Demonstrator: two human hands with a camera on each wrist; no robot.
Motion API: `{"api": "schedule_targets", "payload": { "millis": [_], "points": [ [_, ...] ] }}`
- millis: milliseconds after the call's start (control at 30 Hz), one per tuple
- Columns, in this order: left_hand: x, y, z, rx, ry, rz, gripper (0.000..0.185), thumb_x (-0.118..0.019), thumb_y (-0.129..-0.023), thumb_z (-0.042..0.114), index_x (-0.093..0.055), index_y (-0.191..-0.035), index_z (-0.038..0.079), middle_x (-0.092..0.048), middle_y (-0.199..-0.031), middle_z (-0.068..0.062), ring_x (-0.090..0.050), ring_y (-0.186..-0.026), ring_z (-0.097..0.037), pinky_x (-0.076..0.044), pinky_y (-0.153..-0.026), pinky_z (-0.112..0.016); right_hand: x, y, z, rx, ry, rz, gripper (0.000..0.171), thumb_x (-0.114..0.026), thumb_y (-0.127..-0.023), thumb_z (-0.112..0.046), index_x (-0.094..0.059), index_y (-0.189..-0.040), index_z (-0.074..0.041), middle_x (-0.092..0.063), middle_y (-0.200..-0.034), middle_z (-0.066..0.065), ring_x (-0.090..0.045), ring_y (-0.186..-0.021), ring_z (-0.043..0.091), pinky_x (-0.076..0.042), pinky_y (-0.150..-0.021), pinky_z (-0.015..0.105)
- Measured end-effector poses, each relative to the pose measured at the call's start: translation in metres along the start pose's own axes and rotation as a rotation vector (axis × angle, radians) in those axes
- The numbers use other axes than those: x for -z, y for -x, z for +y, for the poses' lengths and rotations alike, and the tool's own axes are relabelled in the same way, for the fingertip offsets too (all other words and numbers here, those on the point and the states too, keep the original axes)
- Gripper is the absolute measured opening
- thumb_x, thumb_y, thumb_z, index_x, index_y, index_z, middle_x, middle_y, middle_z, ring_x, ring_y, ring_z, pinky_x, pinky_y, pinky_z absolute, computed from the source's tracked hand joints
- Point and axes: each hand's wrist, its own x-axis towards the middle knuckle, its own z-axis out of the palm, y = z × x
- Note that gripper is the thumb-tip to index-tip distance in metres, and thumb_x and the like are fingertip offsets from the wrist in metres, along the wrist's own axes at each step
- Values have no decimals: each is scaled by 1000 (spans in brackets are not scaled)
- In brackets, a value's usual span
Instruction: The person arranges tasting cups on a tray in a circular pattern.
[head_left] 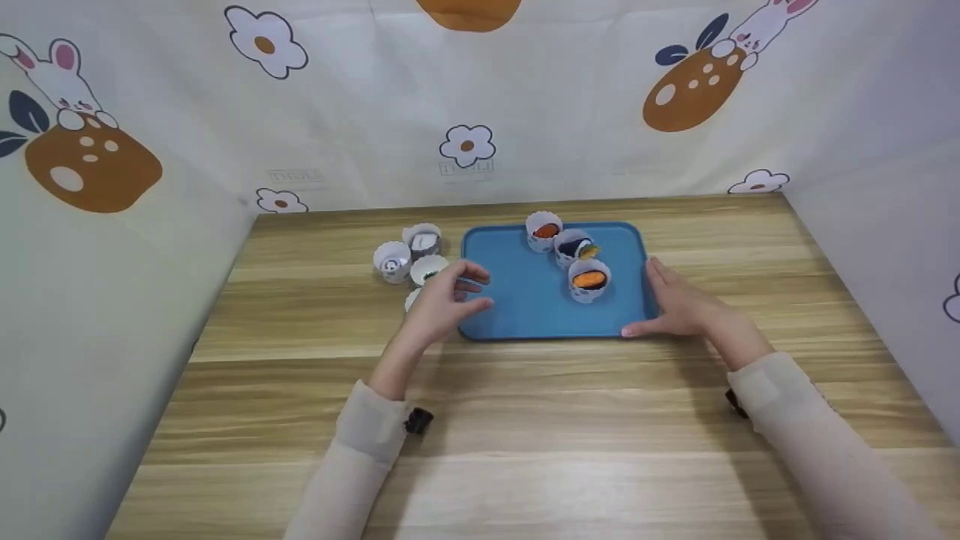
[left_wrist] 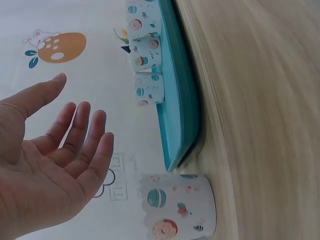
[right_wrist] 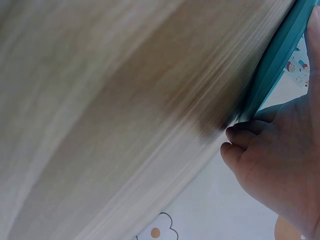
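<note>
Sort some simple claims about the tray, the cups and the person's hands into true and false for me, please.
1. Three paper cups stand on the blue tray. True.
2. The left hand is holding a cup. False: the left hand holds nothing.
3. The right hand touches the tray. True.
4. In the head view, the other cups stand right of the tray. False: the other cups stand on its left.
5. The tray's nearest cup has an orange filling. True.
</note>
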Motion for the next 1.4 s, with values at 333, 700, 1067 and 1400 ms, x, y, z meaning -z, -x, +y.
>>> {"api": "schedule_targets", "payload": {
  "millis": [333,700,1067,1400],
  "points": [
    [15,10,-8,-8,58,51,37,-72,-86,-1,-58,-120,-4,-62,-124,-22,-59,-117,-44,-49,-104,-51,1,0,0,-18,-14,-4,138,-72,-74,-72,7,-155,9,8,-164,30,0,-152,49,-10,-122,61],
    [30,19,-18,13,68,99,37,-70,-88,-1,-56,-122,-7,-61,-126,-26,-61,-117,-39,-47,-105,-54,0,-1,0,-28,-10,-9,139,-71,-73,-73,7,-155,8,9,-164,29,1,-152,48,-10,-122,61],
    [45,28,-29,47,60,159,35,-71,-86,-1,-58,-118,-6,-63,-124,-26,-61,-118,-40,-49,-105,-49,-2,-2,2,-14,-6,-2,139,-72,-73,-73,5,-154,10,7,-164,31,0,-152,49,-10,-122,61],
    [53,33,-41,81,69,198,35,-68,-87,-3,-57,-119,-9,-62,-123,-29,-60,-118,-43,-49,-105,-48,-1,-1,2,-24,-11,-4,140,-71,-72,-74,6,-155,9,7,-164,30,0,-152,49,-10,-122,61]
  ]
}}
